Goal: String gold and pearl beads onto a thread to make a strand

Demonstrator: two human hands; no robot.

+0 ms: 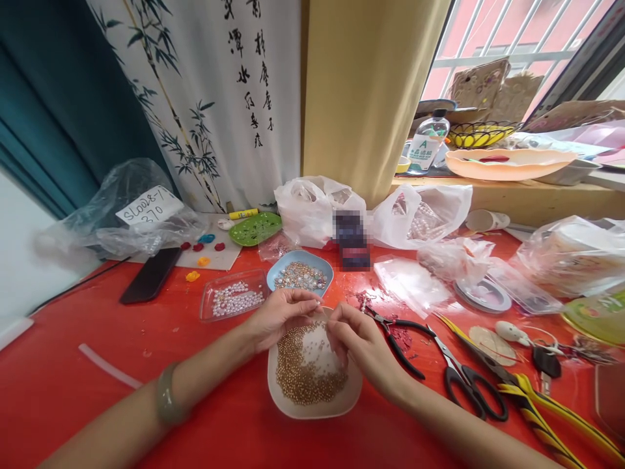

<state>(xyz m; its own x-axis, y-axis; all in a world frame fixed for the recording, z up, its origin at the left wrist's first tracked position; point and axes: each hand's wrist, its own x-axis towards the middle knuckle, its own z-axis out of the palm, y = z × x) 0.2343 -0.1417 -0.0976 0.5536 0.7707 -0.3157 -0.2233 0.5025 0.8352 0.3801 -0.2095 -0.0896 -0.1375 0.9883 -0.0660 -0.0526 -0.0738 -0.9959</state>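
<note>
Above a cream square bowl [317, 409] of small gold beads [305, 381], both hands are raised close together. My left hand [280, 316], with a jade-coloured bangle [170, 396] on its forearm, has thumb and forefinger pinched; a tiny pale speck shows at the tips, too small to name. My right hand [361, 342] is closed over the bowl's right side, fingertips pressed together, and whatever they hold is hidden. Behind the hands sits a blue dish [270, 277] of mixed shiny beads [300, 277]. A clear plastic tray [208, 312] of white pearl beads [237, 299] lies to the left.
Black-handled pliers [400, 352], scissors [471, 384] and yellow-handled pliers [527, 397] lie at right, beside a key [544, 365]. A phone [151, 277] rests at left. Plastic bags [317, 212], a green dish [256, 229] and a tape roll [483, 296] stand along the red table's back.
</note>
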